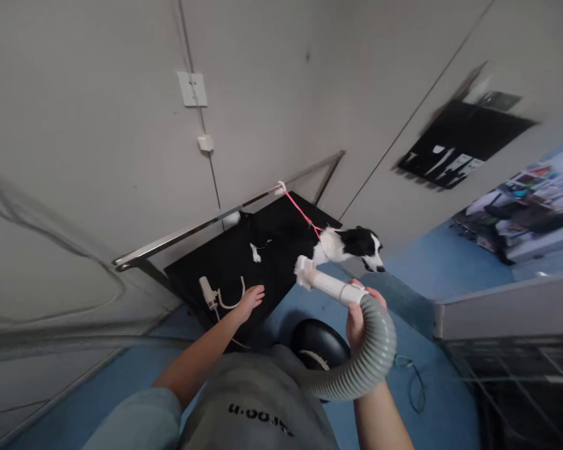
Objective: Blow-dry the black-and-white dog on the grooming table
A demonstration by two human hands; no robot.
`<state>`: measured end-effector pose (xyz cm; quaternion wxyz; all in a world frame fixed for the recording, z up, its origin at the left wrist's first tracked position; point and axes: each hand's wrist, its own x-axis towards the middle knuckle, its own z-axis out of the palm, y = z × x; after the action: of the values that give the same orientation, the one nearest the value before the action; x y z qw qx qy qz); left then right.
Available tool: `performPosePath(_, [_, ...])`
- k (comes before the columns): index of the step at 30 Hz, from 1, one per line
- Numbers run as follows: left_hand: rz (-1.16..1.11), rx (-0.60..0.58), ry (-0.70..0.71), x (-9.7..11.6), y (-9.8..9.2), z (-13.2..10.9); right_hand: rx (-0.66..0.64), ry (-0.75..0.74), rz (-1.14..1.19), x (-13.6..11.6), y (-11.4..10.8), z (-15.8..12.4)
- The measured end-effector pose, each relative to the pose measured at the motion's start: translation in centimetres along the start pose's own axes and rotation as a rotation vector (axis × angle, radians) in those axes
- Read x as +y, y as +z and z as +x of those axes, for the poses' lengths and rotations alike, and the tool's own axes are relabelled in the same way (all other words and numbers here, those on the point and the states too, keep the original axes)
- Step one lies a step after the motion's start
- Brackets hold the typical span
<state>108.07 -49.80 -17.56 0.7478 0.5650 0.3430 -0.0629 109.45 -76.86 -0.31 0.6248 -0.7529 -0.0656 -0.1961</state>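
Observation:
A black and white dog [356, 244] is on a black table [272, 281], its head past the right end; its dark body blends into the tabletop. A pink leash [299, 208] runs from its neck to a metal rail. My right hand [356, 319] grips the white nozzle [331, 284] of a dryer hose, its wide tip beside the dog's chest. The grey ribbed hose [375, 350] curls back towards my body. My left hand [251, 300], fingers stretched out, is over the table's near edge and holds nothing. Beside it lies a white handheld device [207, 292] with a cord.
The metal rail [182, 237] stands along the wall behind the table. A black round stool seat [319, 344] is below, on the blue floor [417, 262]. A black tool holder [464, 137] hangs on the right wall. A dark wire cage [530, 387] stands at lower right.

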Motion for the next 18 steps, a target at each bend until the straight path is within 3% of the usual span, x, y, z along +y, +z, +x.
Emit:
performPosePath(4, [0.391, 0.115, 0.045, -0.2, 2.0, 4.5, 0.079, -0.075, -0.094, 4.0, 0.2, 7.1])
performPosePath(9, [0.564, 0.226, -0.01, -0.1, 3.7, 8.5, -0.009, -0.069, -0.098, 8.6, -0.2, 15.7])
performPosePath(14, [0.636, 0.379, -0.122, -1.7, 1.6, 7.7, -0.166, -0.055, -0.022, 11.9, 3.3, 22.4])
performPosePath(18, [0.703, 0.476, -0.24, -3.0, -0.8, 5.8, -0.22, -0.058, 0.016, 13.5, 7.5, 24.2])
